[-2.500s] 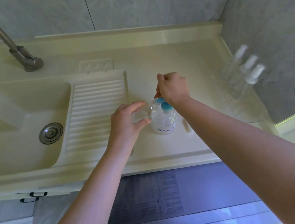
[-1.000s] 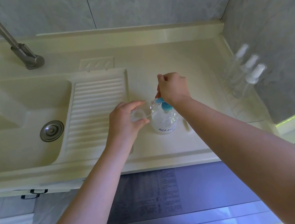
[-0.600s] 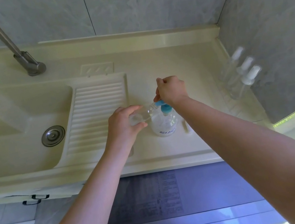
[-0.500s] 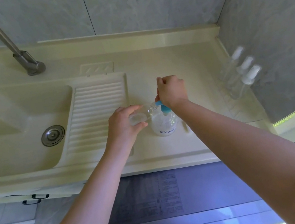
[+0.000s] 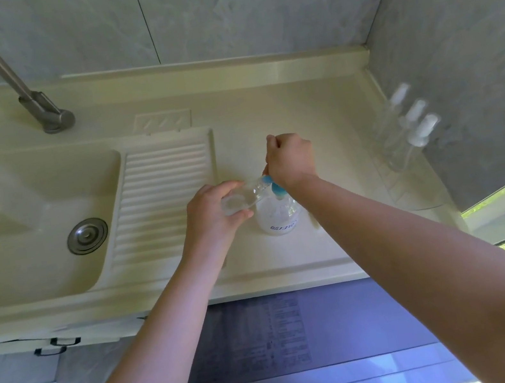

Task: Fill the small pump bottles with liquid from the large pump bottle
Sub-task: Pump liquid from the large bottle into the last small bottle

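Left hand (image 5: 215, 218) grips a small clear plastic bottle (image 5: 242, 198) tipped sideways, mouth at the blue nozzle of the big clear pump bottle (image 5: 277, 215) standing on the cream tabletop (image 5: 318, 132). Right hand (image 5: 289, 157) is clenched over the pump. Looks mid-fill; three capped small bottles (image 5: 402, 127) wait by the wall, can't tell if they're filled
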A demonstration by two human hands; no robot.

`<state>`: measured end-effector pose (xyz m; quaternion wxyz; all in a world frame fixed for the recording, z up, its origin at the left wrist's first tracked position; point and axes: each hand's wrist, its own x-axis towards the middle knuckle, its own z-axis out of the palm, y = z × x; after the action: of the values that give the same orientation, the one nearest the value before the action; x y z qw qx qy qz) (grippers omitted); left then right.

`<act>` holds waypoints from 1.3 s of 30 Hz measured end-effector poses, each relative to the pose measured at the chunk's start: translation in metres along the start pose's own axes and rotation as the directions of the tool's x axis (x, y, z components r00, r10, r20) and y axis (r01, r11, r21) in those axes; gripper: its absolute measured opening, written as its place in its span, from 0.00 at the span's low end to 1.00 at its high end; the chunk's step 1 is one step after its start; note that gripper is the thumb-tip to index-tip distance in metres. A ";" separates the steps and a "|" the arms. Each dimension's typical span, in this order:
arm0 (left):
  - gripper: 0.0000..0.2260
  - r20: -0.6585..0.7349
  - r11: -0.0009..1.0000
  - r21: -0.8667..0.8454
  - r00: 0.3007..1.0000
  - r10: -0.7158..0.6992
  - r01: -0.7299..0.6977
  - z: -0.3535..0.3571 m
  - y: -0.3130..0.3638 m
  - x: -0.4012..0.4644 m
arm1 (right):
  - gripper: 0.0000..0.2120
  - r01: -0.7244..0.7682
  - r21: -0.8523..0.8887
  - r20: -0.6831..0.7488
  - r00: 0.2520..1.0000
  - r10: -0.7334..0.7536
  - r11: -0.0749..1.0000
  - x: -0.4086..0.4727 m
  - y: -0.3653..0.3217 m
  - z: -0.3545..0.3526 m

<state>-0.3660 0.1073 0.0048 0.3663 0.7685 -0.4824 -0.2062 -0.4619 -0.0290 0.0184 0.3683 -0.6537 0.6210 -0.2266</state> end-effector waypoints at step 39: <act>0.24 0.018 1.000 0.011 1.000 -0.002 0.002 -0.001 -0.007 0.003 | 0.19 -0.031 0.049 0.045 0.999 0.029 0.998 0.001 0.000 -0.007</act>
<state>-0.3595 0.1069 0.0007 0.3577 0.7691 -0.4859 -0.2109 -0.4670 -0.0317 0.0225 0.4013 -0.6399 0.6167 -0.2217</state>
